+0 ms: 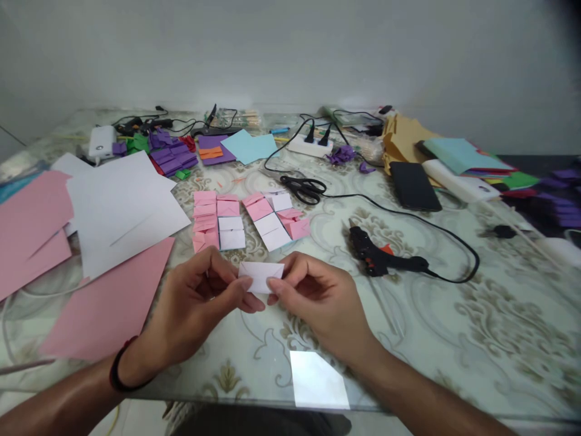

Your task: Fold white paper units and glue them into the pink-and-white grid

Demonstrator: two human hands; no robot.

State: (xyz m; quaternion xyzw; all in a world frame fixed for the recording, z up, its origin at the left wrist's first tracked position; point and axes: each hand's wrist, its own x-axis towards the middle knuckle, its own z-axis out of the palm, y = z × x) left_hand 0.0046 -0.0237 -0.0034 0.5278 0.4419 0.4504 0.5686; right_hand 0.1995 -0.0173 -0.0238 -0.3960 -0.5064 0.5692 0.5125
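Between my two hands is a small folded white paper (261, 272), with crease lines running across its face. My left hand (206, 293) pinches its left end between thumb and fingers. The right end is gripped the same way by my right hand (313, 297). Just beyond lie folded pink and white paper pieces (230, 208) in a block, and a second similar block (269, 224) beside it. Near the table's front edge, below my right hand, rests a white paper piece (318, 380) with cut-off corners.
Large white sheets (122, 200) and pink sheets (109, 303) spread at the left. Right of my hands lie a black glue gun (385, 254) with its cord, black scissors (304, 188) and a phone (414, 185). A power strip (311, 145) and purple folded papers (172, 154) sit farther back.
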